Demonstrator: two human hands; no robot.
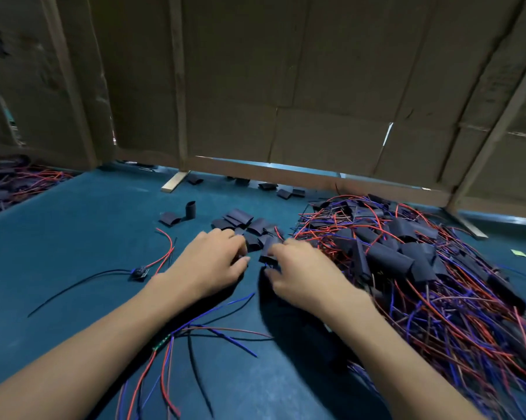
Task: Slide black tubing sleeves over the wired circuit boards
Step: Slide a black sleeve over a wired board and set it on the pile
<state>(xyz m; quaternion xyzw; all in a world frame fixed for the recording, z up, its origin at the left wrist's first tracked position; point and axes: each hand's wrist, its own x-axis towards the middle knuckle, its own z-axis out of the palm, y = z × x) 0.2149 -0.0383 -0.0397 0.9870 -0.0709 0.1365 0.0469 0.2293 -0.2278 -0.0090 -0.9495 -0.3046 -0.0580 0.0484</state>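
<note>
Blue table top (74, 231): wires and black sleeves are spread over it.
Right hand (301, 277): 1 black sleeve (267, 253) is pinched in the curled fingers, near the middle of the table.
Left hand (208, 262): the fingers are bent, just beside the held sleeve; whether anything is gripped cannot be told.
Loose sleeves (240, 221): a small heap is seen just past both hands.
Sleeved pile (422, 268): many red and blue wires with black sleeves are heaped by the right edge.
Bare board (140, 272): 1 small wired board is lying toward the left edge.
Cardboard wall (286, 86): it is stood along the far edge.
</note>
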